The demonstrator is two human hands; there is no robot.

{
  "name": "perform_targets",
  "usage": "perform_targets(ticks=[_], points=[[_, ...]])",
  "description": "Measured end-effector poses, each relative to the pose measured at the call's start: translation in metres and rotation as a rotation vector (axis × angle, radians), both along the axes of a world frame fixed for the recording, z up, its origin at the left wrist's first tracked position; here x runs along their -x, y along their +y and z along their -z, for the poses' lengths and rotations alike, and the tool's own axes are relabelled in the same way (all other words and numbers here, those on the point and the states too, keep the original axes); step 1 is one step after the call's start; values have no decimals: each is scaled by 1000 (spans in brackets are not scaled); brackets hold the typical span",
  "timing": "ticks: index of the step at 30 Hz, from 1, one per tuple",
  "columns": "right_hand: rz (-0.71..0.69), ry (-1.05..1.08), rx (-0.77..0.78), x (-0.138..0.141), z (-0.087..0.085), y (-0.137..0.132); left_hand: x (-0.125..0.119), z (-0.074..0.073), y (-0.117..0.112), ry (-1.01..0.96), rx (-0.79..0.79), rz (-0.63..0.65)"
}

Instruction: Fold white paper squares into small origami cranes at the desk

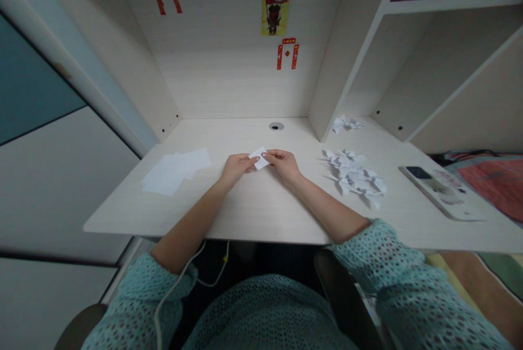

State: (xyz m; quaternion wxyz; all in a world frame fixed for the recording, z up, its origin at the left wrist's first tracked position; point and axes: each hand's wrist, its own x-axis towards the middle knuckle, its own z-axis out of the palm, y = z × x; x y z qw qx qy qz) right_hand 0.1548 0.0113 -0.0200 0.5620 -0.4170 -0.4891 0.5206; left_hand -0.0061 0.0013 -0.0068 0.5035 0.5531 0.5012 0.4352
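Observation:
My left hand [237, 167] and my right hand [284, 163] meet at the middle of the pale wooden desk [261, 203]. Both pinch a small folded piece of white paper [259, 156] between fingertips, held just above the desktop. A loose stack of flat white paper sheets [175, 170] lies to the left of my left hand. To the right of my right hand lies a heap of several small folded white paper figures [355, 176].
A smaller cluster of folded paper [345, 123] sits further back under the shelf unit. A phone [439, 191] lies near the desk's right edge. A round cable hole [276, 126] is at the back. Stickers [276, 4] hang on the back wall.

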Motion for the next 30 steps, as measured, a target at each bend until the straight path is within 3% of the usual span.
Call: perform_targets(ticks=[6, 13, 23, 30], points=[[-3, -34, -49, 0, 0, 1, 0, -2, -1, 85, -108, -27], [51, -136, -144, 1, -7, -4, -4, -11, -8, 139, -79, 6], [23, -100, -124, 0, -12, -7, -2, -11, -6, 108, -111, 72], [-10, -34, -98, 0, -11, -5, -5, -13, -10, 117, -137, 31]])
